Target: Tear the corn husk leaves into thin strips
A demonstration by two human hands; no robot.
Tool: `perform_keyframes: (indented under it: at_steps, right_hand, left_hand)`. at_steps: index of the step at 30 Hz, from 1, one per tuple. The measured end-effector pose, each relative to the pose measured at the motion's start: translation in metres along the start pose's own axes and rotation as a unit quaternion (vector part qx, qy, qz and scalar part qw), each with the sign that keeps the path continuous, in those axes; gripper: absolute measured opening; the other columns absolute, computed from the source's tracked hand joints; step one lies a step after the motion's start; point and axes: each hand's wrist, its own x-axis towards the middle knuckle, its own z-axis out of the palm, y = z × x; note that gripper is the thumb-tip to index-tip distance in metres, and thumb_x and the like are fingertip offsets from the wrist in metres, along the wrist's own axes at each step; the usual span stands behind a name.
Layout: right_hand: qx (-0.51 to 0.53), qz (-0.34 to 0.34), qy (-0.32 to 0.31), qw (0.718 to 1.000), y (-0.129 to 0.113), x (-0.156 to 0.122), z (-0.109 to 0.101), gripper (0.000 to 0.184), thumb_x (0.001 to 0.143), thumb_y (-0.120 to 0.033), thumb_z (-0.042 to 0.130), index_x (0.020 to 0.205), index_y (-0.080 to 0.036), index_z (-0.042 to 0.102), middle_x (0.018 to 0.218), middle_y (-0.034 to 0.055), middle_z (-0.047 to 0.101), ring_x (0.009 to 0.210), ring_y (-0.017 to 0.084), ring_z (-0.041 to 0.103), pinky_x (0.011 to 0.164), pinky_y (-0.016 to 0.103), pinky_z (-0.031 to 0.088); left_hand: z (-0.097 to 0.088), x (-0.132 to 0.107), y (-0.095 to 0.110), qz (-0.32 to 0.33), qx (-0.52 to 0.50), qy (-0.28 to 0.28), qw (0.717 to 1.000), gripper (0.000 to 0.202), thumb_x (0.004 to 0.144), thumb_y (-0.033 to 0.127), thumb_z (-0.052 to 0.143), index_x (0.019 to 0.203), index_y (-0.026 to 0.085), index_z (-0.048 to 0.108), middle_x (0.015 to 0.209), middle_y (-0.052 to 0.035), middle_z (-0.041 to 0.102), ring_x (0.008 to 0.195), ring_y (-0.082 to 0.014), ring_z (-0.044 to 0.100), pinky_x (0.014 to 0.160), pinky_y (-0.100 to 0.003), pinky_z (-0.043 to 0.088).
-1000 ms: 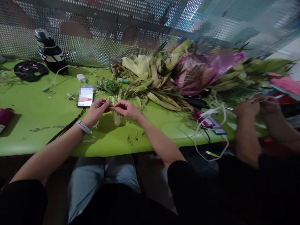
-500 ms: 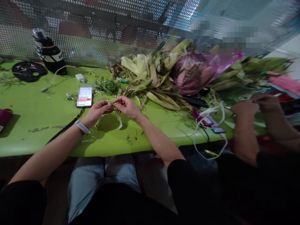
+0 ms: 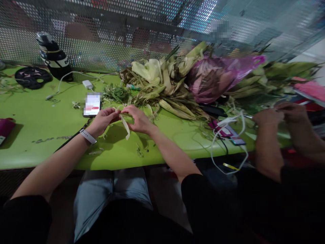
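Note:
My left hand (image 3: pixel 104 119) and my right hand (image 3: pixel 137 120) meet fingertip to fingertip above the green tabletop (image 3: pixel 63 125). Both pinch a pale strip of corn husk (image 3: pixel 126 128), whose lower part dangles below my right fingers. How the strip runs between the fingertips is too small to make out. Just behind my left hand lies a lit phone (image 3: pixel 91 104). Beyond my hands sits a small heap of knotted green strands (image 3: pixel 116 93). Husk scraps (image 3: pixel 140 149) are scattered in front of my right hand.
A big pile of corn husks (image 3: pixel 162 76) and a pink plastic bag (image 3: pixel 210 78) line the back against a perforated metal screen (image 3: pixel 101 37). A dark bottle (image 3: pixel 54 57) and black mask (image 3: pixel 33 77) stand left. At right are a cabled phone (image 3: pixel 232 134) and a co-worker's hands (image 3: pixel 269 117).
The loose husk strip now hangs closer to my right fingers and shows more plainly. My hands stay together, with the fingers slightly shifted.

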Motion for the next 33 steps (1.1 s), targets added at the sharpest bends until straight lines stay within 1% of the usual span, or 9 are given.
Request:
perform_keyframes:
  at_steps: [3, 5, 8, 13, 16, 20, 24, 27, 33]
  right_hand:
    - [-0.013, 0.000, 0.020, 1.000, 0.001, 0.000, 0.002, 0.026, 0.086, -0.040, 0.065, 0.106, -0.023, 0.063, 0.113, 0.0098, 0.061, 0.111, 0.026, 0.057, 0.097, 0.047, 0.048]
    - [-0.013, 0.001, 0.038, 0.999, 0.000, 0.000, 0.002, 0.017, 0.090, -0.039, 0.062, 0.097, -0.024, 0.066, 0.111, 0.0085, 0.063, 0.108, 0.025, 0.058, 0.095, 0.045, 0.048]
    - [-0.006, 0.004, 0.054, 0.999, 0.000, 0.000, 0.003, 0.017, 0.094, -0.039, 0.056, 0.090, -0.025, 0.066, 0.105, 0.0066, 0.065, 0.102, 0.022, 0.059, 0.094, 0.042, 0.048]
    - [-0.027, 0.024, 0.093, 0.995, -0.002, 0.000, 0.002, 0.018, 0.095, -0.041, 0.057, 0.094, -0.025, 0.064, 0.114, 0.0074, 0.062, 0.109, 0.024, 0.055, 0.100, 0.044, 0.043]
    - [-0.038, 0.039, 0.088, 0.995, 0.000, 0.000, 0.003, 0.020, 0.094, -0.044, 0.057, 0.094, -0.025, 0.063, 0.117, 0.0073, 0.061, 0.116, 0.025, 0.052, 0.105, 0.047, 0.037]
    - [-0.013, 0.073, 0.078, 0.994, 0.002, 0.000, 0.006, 0.031, 0.094, -0.052, 0.054, 0.085, -0.023, 0.058, 0.091, 0.0060, 0.061, 0.093, 0.022, 0.056, 0.092, 0.042, 0.043]
    - [0.050, 0.132, 0.093, 0.986, -0.002, 0.000, 0.007, 0.040, 0.091, -0.061, 0.052, 0.080, -0.022, 0.053, 0.084, 0.0041, 0.056, 0.079, 0.018, 0.054, 0.079, 0.036, 0.046]
    - [0.111, 0.181, 0.091, 0.973, -0.006, 0.000, 0.008, 0.041, 0.088, -0.063, 0.056, 0.083, -0.022, 0.053, 0.079, 0.0015, 0.056, 0.073, 0.017, 0.053, 0.074, 0.033, 0.047]
    - [0.123, 0.241, 0.129, 0.954, -0.014, 0.000, 0.015, 0.042, 0.086, -0.063, 0.058, 0.080, -0.023, 0.049, 0.070, -0.0017, 0.054, 0.067, 0.015, 0.050, 0.068, 0.031, 0.044]
  left_hand:
    - [0.001, -0.001, 0.001, 0.020, 0.046, -0.012, 0.999, 0.020, 0.076, 0.034, 0.079, 0.078, 0.016, 0.070, 0.077, -0.0020, 0.068, 0.073, -0.0120, 0.064, 0.084, -0.032, 0.054]
    - [0.001, -0.002, 0.001, 0.051, 0.083, -0.031, 0.995, 0.021, 0.079, 0.036, 0.076, 0.079, 0.016, 0.069, 0.078, -0.0032, 0.069, 0.076, -0.0136, 0.065, 0.084, -0.033, 0.054]
    - [0.002, -0.003, 0.002, 0.105, 0.148, -0.054, 0.982, 0.022, 0.082, 0.038, 0.073, 0.082, 0.017, 0.069, 0.082, -0.0054, 0.071, 0.082, -0.0165, 0.068, 0.084, -0.034, 0.053]
    - [0.000, -0.003, 0.002, 0.153, 0.248, -0.083, 0.953, 0.019, 0.083, 0.036, 0.070, 0.090, 0.019, 0.071, 0.088, -0.0074, 0.074, 0.086, -0.0194, 0.069, 0.082, -0.035, 0.054]
    - [-0.002, -0.003, 0.000, 0.170, 0.297, -0.089, 0.936, 0.020, 0.084, 0.034, 0.067, 0.096, 0.019, 0.073, 0.089, -0.0080, 0.075, 0.082, -0.0192, 0.068, 0.078, -0.034, 0.053]
    - [-0.002, -0.003, -0.001, 0.197, 0.362, -0.066, 0.909, 0.019, 0.084, 0.031, 0.064, 0.096, 0.021, 0.075, 0.091, -0.0083, 0.075, 0.080, -0.0198, 0.065, 0.077, -0.034, 0.050]
    - [0.000, -0.004, 0.003, 0.227, 0.392, -0.052, 0.890, 0.019, 0.083, 0.031, 0.065, 0.094, 0.023, 0.077, 0.089, -0.0087, 0.073, 0.083, -0.0220, 0.063, 0.081, -0.037, 0.049]
    - [0.000, -0.005, 0.006, 0.226, 0.375, -0.067, 0.897, 0.015, 0.079, 0.030, 0.068, 0.090, 0.023, 0.077, 0.089, -0.0079, 0.072, 0.086, -0.0225, 0.063, 0.084, -0.037, 0.049]
    - [0.004, -0.009, 0.007, 0.134, 0.242, -0.070, 0.958, 0.023, 0.082, 0.032, 0.067, 0.099, 0.020, 0.075, 0.105, -0.0084, 0.073, 0.099, -0.0223, 0.065, 0.092, -0.037, 0.050]
